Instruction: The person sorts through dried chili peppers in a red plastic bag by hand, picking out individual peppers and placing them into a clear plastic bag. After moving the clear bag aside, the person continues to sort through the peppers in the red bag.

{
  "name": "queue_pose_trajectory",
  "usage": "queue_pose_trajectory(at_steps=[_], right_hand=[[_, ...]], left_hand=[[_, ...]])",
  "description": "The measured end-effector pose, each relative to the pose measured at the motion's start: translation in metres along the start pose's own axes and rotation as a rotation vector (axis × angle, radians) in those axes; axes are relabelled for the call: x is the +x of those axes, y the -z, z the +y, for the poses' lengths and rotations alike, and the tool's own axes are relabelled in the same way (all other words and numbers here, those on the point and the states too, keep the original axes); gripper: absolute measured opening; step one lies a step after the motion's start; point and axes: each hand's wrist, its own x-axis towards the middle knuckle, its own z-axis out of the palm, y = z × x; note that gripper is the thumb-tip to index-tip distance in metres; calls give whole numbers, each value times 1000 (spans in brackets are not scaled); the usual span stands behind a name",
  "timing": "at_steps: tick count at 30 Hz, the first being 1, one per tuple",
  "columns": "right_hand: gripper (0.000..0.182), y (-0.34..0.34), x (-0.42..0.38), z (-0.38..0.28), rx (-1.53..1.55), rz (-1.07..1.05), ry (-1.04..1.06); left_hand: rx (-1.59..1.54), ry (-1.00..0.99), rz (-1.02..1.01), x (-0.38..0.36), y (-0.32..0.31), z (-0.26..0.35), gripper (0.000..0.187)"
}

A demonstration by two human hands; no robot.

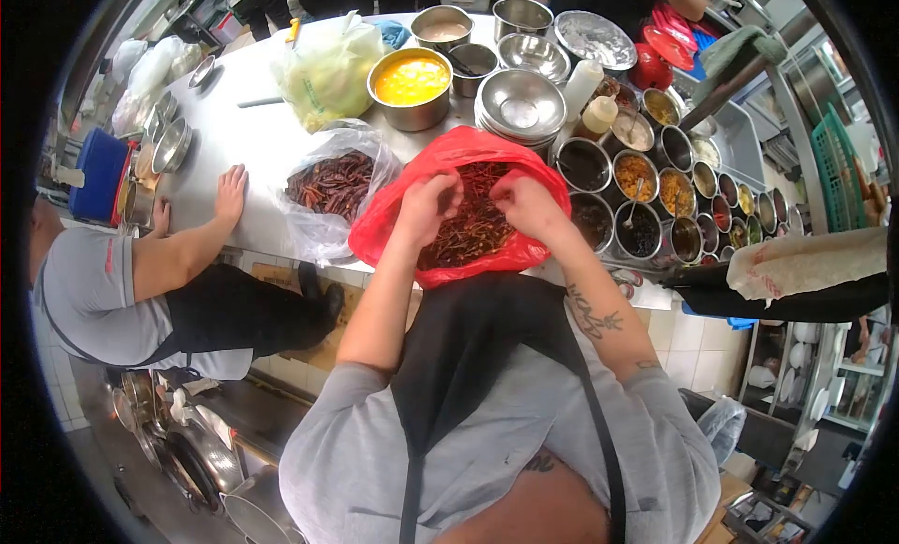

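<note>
Centrally in the frame, the dried chillies (478, 233) fill your open red bag (386, 212), pieces lying every way with no shared long axis. Your left hand (433, 205) and right hand (527, 204) flank them, about equally near, fingers curled inward; I cannot tell whether either pinches anything. Leftward sits a clear bag (311, 227) of chillies; above, a metal pot (413, 116).

Red bag (382, 212) underside hidden; person (599, 6) cut off above.
</note>
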Motion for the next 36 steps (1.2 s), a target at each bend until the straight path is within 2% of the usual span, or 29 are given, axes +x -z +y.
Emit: queue_pose_trajectory(at_steps=[3,4,6,7,8,10,11,14,17,20,23,27,30,32,35,36], right_hand=[[21,-8,-5,-2,-255,-136,-36],[21,-10,-5,-3,-321,-167,-67],[18,-10,-4,0,-258,-98,4],[18,-5,-3,-5,-218,-95,24],[17,-1,-3,-10,-178,-92,41],[18,3,-3,-17,-122,-58,41],[19,5,-3,-19,-94,-41,38],[22,-3,-2,-14,123,55,40],[24,-2,-2,-29,307,143,-55],[24,-8,-1,-21,372,71,-70],[20,-11,1,-16,295,40,-44],[14,-11,-3,-23,344,99,63],[12,-12,-5,-23,484,58,146],[12,-14,-3,-19,583,10,172],[15,-1,-5,-23,341,7,51],[18,1,-6,-20,107,-20,-2]], left_hand=[[351,-24,14,-1,2,4,10],[557,-114,-28,-2,0,3,11],[962,-310,-107,-5,-5,-1,14],[1024,-215,-109,-9,-10,1,21],[1120,-262,-123,-5,-8,-7,26],[1118,-359,-122,-9,-14,-13,27],[1170,-316,-86,-8,-16,-12,27],[1176,-409,-38,-5,-16,-16,23],[860,-394,66,2,-11,-22,18],[474,-148,115,-4,-19,-12,15],[271,-90,81,-4,-16,-15,16],[-97,37,39,-5,-20,-14,17],[-573,354,-100,-1,-6,-18,18],[-606,343,-114,2,2,-21,14],[-475,232,-54,0,1,-19,12],[-387,174,-41,-4,-4,-13,12]])
